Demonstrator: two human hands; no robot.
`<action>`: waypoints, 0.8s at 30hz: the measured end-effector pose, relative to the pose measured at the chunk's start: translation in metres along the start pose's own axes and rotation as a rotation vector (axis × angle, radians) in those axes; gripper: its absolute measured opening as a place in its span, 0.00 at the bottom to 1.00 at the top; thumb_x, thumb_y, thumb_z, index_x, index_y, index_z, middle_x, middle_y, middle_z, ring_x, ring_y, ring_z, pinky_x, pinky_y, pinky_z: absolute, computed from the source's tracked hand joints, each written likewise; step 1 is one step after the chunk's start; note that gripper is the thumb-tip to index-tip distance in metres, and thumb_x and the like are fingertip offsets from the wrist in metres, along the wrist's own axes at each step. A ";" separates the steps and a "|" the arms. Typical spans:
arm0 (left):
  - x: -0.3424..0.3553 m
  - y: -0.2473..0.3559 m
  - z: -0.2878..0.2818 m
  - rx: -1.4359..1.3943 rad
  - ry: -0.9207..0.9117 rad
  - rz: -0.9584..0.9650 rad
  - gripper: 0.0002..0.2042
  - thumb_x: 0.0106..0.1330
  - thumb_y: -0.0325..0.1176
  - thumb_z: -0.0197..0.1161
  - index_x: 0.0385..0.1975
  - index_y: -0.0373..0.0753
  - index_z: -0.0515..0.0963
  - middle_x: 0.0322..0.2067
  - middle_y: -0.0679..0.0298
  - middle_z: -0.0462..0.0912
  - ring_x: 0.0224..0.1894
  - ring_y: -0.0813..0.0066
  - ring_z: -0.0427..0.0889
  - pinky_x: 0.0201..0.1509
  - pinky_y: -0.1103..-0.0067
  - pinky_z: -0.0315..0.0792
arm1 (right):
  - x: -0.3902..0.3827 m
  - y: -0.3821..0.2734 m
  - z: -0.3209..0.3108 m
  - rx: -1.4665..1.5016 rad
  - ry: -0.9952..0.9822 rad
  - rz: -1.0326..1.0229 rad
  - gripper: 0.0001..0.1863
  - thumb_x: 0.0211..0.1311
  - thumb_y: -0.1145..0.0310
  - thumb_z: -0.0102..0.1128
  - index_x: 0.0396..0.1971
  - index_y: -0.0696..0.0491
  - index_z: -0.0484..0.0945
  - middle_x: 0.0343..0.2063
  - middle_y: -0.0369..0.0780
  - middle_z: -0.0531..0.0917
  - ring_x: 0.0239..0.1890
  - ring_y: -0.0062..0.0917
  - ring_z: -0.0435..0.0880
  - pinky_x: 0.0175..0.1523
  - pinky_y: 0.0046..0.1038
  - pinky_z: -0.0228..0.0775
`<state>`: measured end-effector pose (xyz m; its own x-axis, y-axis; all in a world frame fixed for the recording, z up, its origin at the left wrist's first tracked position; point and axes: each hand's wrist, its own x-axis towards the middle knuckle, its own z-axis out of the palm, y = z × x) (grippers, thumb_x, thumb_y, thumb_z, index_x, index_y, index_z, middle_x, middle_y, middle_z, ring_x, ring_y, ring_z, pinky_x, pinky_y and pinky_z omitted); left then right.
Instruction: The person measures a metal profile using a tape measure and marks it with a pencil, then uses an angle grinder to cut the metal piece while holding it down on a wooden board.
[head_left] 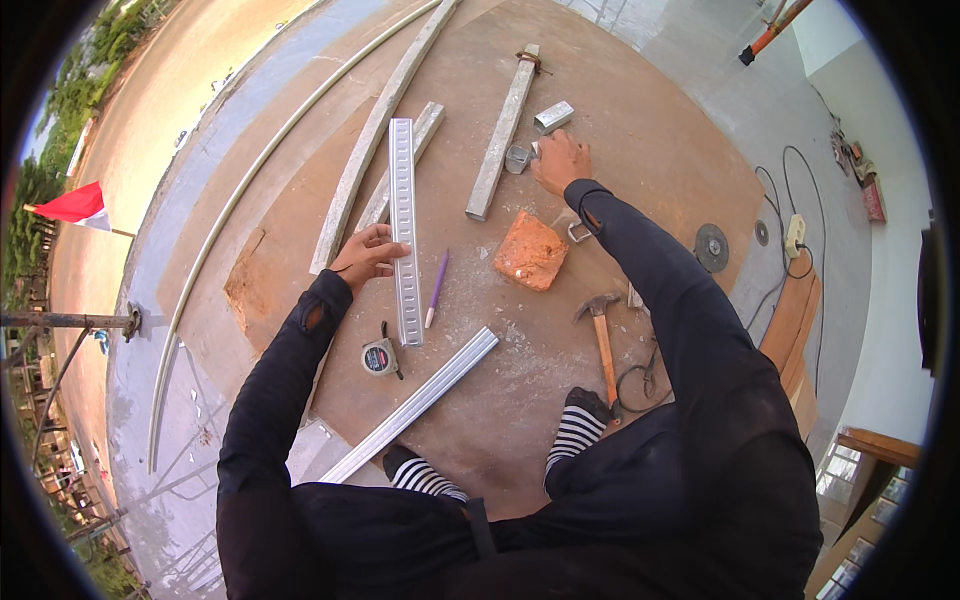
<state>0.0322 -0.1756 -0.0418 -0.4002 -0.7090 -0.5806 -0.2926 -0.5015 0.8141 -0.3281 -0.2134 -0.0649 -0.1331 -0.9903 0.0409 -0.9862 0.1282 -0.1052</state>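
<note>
My left hand [372, 257] grips the edge of a slotted metal channel [403, 230], which stands almost lengthwise in front of me. My right hand [562, 162] is farther off, its fingers curled together around a small pale bit that I cannot make out. Touching or just beside those fingertips is a small grey metal offcut [517, 158]. Another short piece of metal channel [553, 117] lies just beyond. Between my arms rest a purple pencil [438, 288], a tape measure [380, 356] and an orange brick chunk [531, 251]. A ribbed metal strip [415, 405] slants toward my left foot.
A claw hammer [604, 352] lies by my right foot. Long grey bars [385, 130] and another bar [505, 135] cross the brown board [620, 110]. On the right are a dark disc [711, 247], cables around a socket block [795, 235] and wooden planks [792, 315].
</note>
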 end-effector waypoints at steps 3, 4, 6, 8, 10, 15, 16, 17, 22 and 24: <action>0.000 -0.003 0.008 0.338 -0.056 0.089 0.20 0.51 0.36 0.71 0.42 0.39 0.72 0.28 0.67 0.78 0.31 0.80 0.75 0.33 0.80 0.69 | 0.013 0.016 -0.020 0.033 0.032 0.123 0.13 0.54 0.61 0.55 0.36 0.50 0.80 0.43 0.43 0.76 0.52 0.35 0.73 0.56 0.44 0.60; 0.000 -0.010 0.014 0.429 -0.025 0.173 0.20 0.50 0.36 0.71 0.41 0.38 0.73 0.27 0.66 0.78 0.30 0.79 0.75 0.33 0.79 0.69 | 0.015 0.021 -0.026 0.044 0.027 0.170 0.13 0.54 0.61 0.54 0.36 0.50 0.80 0.43 0.43 0.76 0.52 0.35 0.73 0.55 0.44 0.60; -0.002 -0.017 0.036 0.655 0.069 0.311 0.22 0.44 0.40 0.72 0.39 0.38 0.76 0.24 0.59 0.77 0.28 0.70 0.77 0.34 0.76 0.71 | 0.018 0.040 -0.034 0.059 0.027 0.247 0.13 0.55 0.60 0.53 0.35 0.50 0.81 0.41 0.42 0.77 0.52 0.35 0.73 0.54 0.44 0.62; -0.008 -0.012 0.062 0.872 0.139 0.383 0.22 0.43 0.40 0.68 0.39 0.41 0.75 0.28 0.55 0.78 0.32 0.58 0.79 0.37 0.69 0.72 | 0.014 0.060 -0.038 0.047 0.058 0.271 0.12 0.54 0.60 0.55 0.34 0.49 0.81 0.40 0.42 0.78 0.50 0.36 0.74 0.53 0.43 0.62; -0.006 -0.011 0.080 0.936 0.146 0.429 0.21 0.44 0.39 0.67 0.40 0.42 0.74 0.33 0.53 0.78 0.36 0.54 0.79 0.40 0.67 0.73 | 0.005 0.077 -0.042 0.051 0.093 0.280 0.12 0.52 0.59 0.56 0.32 0.49 0.81 0.39 0.42 0.79 0.48 0.37 0.76 0.53 0.42 0.63; 0.014 -0.017 0.105 1.067 0.169 0.420 0.21 0.45 0.38 0.68 0.41 0.43 0.72 0.40 0.54 0.76 0.43 0.52 0.77 0.45 0.65 0.72 | -0.022 0.118 -0.071 0.061 0.201 0.262 0.12 0.50 0.57 0.57 0.29 0.48 0.79 0.35 0.42 0.80 0.43 0.36 0.78 0.49 0.42 0.65; 0.018 -0.017 0.109 1.056 0.174 0.415 0.21 0.46 0.38 0.68 0.41 0.42 0.72 0.40 0.54 0.76 0.44 0.52 0.77 0.45 0.64 0.72 | -0.028 0.132 -0.077 0.076 0.230 0.280 0.12 0.50 0.57 0.57 0.29 0.49 0.80 0.34 0.42 0.81 0.42 0.36 0.79 0.48 0.41 0.66; 0.022 -0.015 0.113 1.039 0.163 0.421 0.22 0.46 0.37 0.68 0.42 0.42 0.72 0.40 0.54 0.76 0.44 0.52 0.77 0.45 0.64 0.72 | -0.037 0.153 -0.085 0.076 0.261 0.310 0.12 0.50 0.57 0.57 0.29 0.49 0.80 0.34 0.42 0.81 0.41 0.37 0.79 0.47 0.41 0.67; 0.037 -0.039 0.099 0.975 0.155 0.429 0.25 0.46 0.39 0.70 0.45 0.40 0.71 0.41 0.52 0.75 0.44 0.52 0.77 0.47 0.64 0.72 | -0.100 0.217 -0.096 0.250 0.468 0.570 0.14 0.50 0.57 0.58 0.27 0.53 0.81 0.28 0.43 0.84 0.34 0.39 0.82 0.40 0.36 0.72; 0.031 -0.042 0.089 1.012 0.150 0.415 0.29 0.47 0.42 0.71 0.49 0.39 0.69 0.43 0.52 0.75 0.44 0.52 0.77 0.47 0.65 0.72 | -0.158 0.224 -0.074 0.352 0.538 0.740 0.17 0.48 0.55 0.61 0.25 0.56 0.81 0.24 0.43 0.83 0.30 0.36 0.83 0.37 0.32 0.72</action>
<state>-0.0452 -0.1326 -0.0951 -0.5427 -0.8155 -0.2012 -0.7630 0.3784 0.5241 -0.5354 -0.0237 -0.0210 -0.8194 -0.4981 0.2836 -0.5613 0.5967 -0.5736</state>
